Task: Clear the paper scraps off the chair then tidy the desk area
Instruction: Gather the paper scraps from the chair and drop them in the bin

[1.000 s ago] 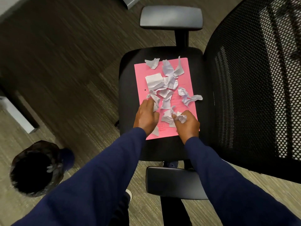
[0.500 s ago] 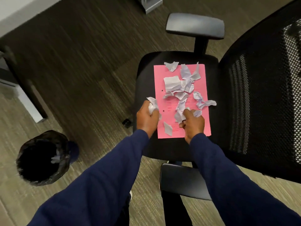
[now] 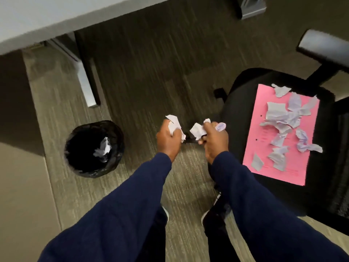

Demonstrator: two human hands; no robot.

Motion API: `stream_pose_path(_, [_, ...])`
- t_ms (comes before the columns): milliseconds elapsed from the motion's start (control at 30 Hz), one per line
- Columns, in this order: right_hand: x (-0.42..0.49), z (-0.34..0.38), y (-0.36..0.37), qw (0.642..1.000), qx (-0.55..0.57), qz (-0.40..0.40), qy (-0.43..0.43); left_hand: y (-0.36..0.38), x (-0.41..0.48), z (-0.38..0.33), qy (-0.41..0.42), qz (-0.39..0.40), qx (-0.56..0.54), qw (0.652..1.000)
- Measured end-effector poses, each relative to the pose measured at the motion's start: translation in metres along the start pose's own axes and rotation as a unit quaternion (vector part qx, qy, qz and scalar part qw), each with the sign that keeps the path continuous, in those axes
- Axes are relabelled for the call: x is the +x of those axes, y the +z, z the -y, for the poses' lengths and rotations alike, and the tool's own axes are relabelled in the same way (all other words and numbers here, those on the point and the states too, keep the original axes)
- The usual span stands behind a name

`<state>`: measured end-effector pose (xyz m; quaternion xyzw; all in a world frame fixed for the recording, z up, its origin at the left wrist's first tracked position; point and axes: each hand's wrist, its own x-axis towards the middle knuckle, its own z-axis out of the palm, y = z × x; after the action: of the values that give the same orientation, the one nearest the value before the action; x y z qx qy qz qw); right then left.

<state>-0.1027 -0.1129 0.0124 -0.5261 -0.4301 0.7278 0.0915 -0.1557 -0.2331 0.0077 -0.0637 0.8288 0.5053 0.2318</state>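
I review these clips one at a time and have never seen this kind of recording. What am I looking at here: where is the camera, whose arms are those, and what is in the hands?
There is no machine here. The camera sits on a person's head and looks down, so the two blue sleeves at the bottom are that person's own arms.

The left hand is closed on white paper scraps, and so is the right hand. Both hands are over the carpet, between the bin and the chair.

On the right is a black office chair. A pink sheet lies on its seat, with many more scraps lying on it.

On the left stands a bin lined with a black bag; some scraps already lie inside. A grey desk edge runs across the top left.

The chair is not yet cleared.
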Motion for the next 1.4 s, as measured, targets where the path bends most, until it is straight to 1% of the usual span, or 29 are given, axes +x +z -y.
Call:
stream_pose_path(267, [-0.030, -0.075, 0.163, 0.991, -0.075, 0.095, 0.062, -0.151, 0.048, 0.089, -0.066, -0.114, -0.014, 0.991])
stream_pose_path(400, [-0.042, -0.133, 0.239, 0.976, -0.144, 0.144, 0.083, -0.216, 0.069, 0.146, -0.079, -0.179, 0.010, 0.981])
stream_pose_path(467, [-0.044, -0.159, 0.267, 0.968, -0.165, 0.164, 0.094, -0.239, 0.077, 0.169, -0.089, -0.201, 0.013, 0.975])
stream_pose_path(600, [-0.039, -0.210, 0.312, 0.947, -0.208, 0.206, 0.134, -0.266, 0.094, 0.217, -0.143, -0.238, -0.009, 0.961])
stream_pose_path(733, [-0.026, -0.251, 0.338, 0.932, -0.245, 0.207, 0.168, -0.279, 0.110, 0.254, -0.180, -0.244, -0.018, 0.953])
stream_pose_path(833, [-0.014, -0.283, 0.353, 0.913, -0.272, 0.231, 0.198, -0.285, 0.123, 0.282, -0.198, -0.243, -0.032, 0.949])
stream_pose_path(1000, [-0.002, -0.310, 0.360, 0.892, -0.307, 0.269, 0.195, -0.287, 0.140, 0.305, -0.215, -0.248, -0.045, 0.944])
stream_pose_path(1100, [0.002, -0.319, 0.363, 0.882, -0.314, 0.294, 0.192, -0.288, 0.146, 0.316, -0.214, -0.246, -0.047, 0.944])
stream_pose_path(1267, [-0.002, -0.320, 0.362, 0.869, -0.313, 0.315, 0.217, -0.289, 0.147, 0.320, -0.202, -0.234, -0.065, 0.949])
stream_pose_path(1400, [-0.004, -0.309, 0.353, 0.877, -0.304, 0.302, 0.218, -0.287, 0.141, 0.311, -0.202, -0.225, -0.061, 0.951])
